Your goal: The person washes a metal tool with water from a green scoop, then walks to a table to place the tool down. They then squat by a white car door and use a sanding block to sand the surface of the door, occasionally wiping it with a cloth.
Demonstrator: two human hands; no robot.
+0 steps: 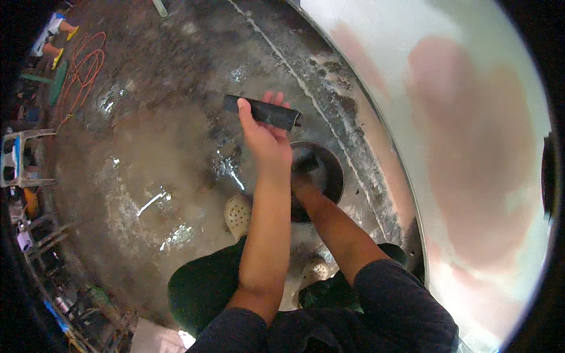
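My left hand is closed around a long black sanding block, held up over the wet floor with the thumb on top and the fingers beneath. A sheet edge curls at the block's right end. Just below it stands a round dark bucket on the floor between my feet and the panel. My right hand reaches down inside this bucket. A dark, flat-looking piece shows beside its fingers, which are too dim to make out; whether they grip it is unclear.
On the right rises a large pale panel with pinkish patches. The concrete floor is wet. At far left are an orange coiled cord, a plastic stool and another person's legs. My clogs flank the bucket's near side.
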